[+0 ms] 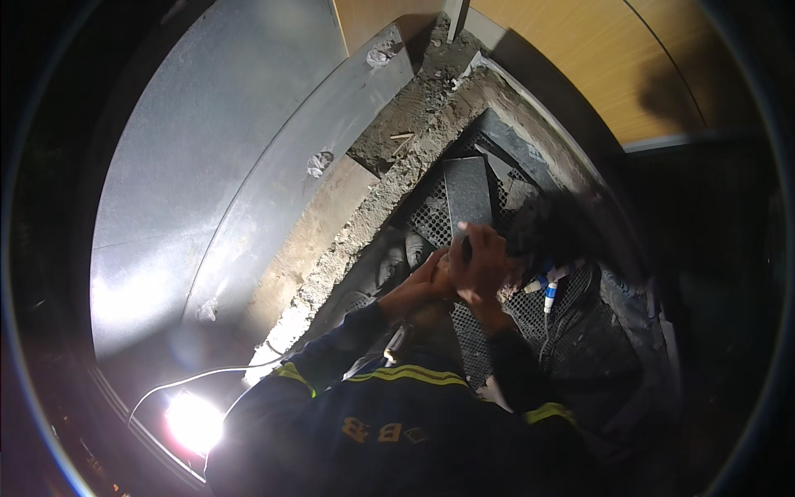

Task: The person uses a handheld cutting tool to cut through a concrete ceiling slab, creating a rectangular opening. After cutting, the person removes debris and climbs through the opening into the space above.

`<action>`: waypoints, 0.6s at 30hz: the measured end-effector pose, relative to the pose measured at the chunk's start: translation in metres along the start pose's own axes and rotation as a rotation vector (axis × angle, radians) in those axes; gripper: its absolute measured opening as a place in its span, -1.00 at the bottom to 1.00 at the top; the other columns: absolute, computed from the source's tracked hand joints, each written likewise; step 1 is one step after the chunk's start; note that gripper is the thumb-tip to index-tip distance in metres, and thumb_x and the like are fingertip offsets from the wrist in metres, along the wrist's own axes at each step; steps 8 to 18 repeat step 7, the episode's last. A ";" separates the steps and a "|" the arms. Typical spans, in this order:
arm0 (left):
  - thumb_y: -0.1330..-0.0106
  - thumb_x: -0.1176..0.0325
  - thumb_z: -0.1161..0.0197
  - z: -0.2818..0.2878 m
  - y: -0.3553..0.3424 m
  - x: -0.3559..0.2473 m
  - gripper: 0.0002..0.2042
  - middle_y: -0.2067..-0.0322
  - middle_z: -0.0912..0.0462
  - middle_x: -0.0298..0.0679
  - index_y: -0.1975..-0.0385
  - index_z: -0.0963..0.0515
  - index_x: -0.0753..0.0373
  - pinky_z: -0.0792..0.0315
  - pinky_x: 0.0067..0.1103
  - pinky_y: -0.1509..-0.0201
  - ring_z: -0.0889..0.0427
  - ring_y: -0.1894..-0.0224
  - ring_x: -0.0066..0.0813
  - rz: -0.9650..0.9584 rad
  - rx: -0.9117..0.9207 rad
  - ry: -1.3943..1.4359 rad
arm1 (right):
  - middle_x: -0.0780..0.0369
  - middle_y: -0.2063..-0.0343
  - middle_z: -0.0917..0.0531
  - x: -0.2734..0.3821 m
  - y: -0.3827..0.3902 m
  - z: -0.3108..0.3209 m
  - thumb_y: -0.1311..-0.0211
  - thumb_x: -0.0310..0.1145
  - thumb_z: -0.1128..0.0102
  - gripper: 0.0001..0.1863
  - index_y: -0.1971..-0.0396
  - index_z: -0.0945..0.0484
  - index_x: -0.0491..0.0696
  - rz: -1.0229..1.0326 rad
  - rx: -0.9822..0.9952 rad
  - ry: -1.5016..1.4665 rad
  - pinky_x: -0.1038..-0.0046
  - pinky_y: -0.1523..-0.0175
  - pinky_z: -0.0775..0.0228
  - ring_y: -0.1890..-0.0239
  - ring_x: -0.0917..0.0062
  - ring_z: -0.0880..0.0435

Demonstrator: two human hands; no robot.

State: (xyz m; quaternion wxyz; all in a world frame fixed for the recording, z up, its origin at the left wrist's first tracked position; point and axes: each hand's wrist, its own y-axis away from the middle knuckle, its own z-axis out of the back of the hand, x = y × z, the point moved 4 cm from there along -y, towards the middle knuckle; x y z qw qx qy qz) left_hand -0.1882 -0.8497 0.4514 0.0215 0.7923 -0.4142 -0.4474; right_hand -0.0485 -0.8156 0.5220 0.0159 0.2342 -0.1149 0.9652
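My right hand (pixel 484 265) is closed at the near end of a grey flat-faced block (pixel 468 192), its thumb lying against the block's face. Close against it, my left hand (pixel 421 288) is curled, its fingers meeting the right hand. What sits between the two hands is mostly hidden, and I cannot make out whether both grip the same thing. Beneath the block lies a dark perforated mat or grating (pixel 432 217) on the floor of a sunken pit. A blue and white cable connector (pixel 550 296) lies to the right of my hands.
A rough broken concrete edge (pixel 364 224) borders the pit on the left. Beyond it stands a grey metal panel (pixel 207 157). A bright lamp (pixel 195 422) with a white cable (pixel 199 374) is at lower left. Wood-coloured panels (pixel 563 50) stand at the far side.
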 end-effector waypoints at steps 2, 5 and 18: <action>-0.39 0.47 -0.40 0.011 -0.009 0.015 -0.05 -0.25 -0.52 -0.10 -0.67 0.11 0.05 -0.59 -0.42 -0.24 -0.61 -0.21 -0.36 -0.047 -0.030 0.030 | 0.02 -0.11 -0.68 0.007 -0.012 -0.019 -0.39 -0.12 -0.30 -0.56 -0.16 -0.66 -0.02 -0.197 0.047 -0.014 0.08 -0.22 -0.50 -0.13 0.04 -0.65; -0.39 0.48 -0.41 0.026 -0.007 0.030 -0.04 -0.28 -0.50 -0.09 -0.67 0.10 0.03 -0.55 -0.43 -0.30 -0.57 -0.27 -0.36 -0.013 -0.070 0.162 | -0.13 -0.30 -0.53 0.006 -0.018 -0.025 -0.44 -0.02 -0.27 -0.40 -0.39 -0.51 0.05 -0.164 0.256 -0.107 0.02 -0.43 -0.32 -0.31 -0.11 -0.52; -0.39 0.48 -0.42 0.035 0.001 0.030 -0.04 -0.30 -0.50 -0.08 -0.67 0.09 0.03 -0.53 -0.44 -0.33 -0.54 -0.31 -0.36 0.007 -0.093 0.226 | -0.13 -0.41 -0.42 0.017 -0.023 -0.001 -0.44 0.01 -0.28 -0.33 -0.47 -0.43 0.11 0.004 0.436 -0.089 0.02 -0.50 -0.24 -0.39 -0.12 -0.44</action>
